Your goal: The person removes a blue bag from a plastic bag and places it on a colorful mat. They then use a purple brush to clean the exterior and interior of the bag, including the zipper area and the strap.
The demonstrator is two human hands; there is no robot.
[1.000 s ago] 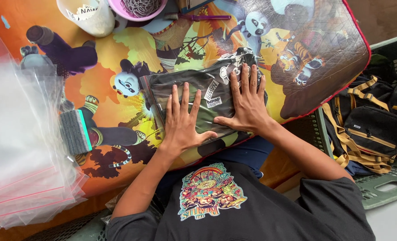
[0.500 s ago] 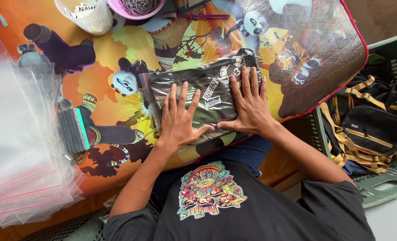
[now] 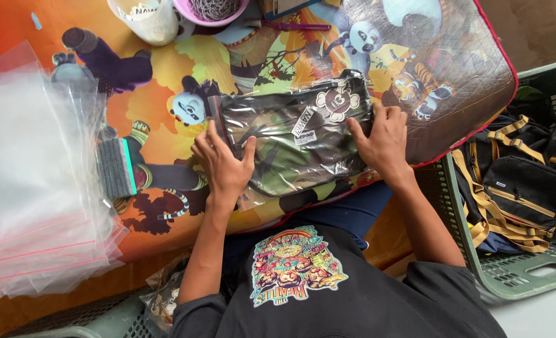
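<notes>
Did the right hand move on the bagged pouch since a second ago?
Yes. The right hand slid from the middle of the bagged camouflage pouch out to its end nearest the green basket. The left hand sits at the opposite end.

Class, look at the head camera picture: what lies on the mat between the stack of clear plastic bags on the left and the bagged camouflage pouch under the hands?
A grey brush block with a green edge lies between the plastic bags and the camouflage pouch.

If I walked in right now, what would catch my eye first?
Probably the bright cartoon-printed mat, with a camouflage pouch in a clear bag at its centre, the left hand and right hand pressing its ends. A stack of clear zip bags lies left; a green crate of black pouches sits right.
</notes>
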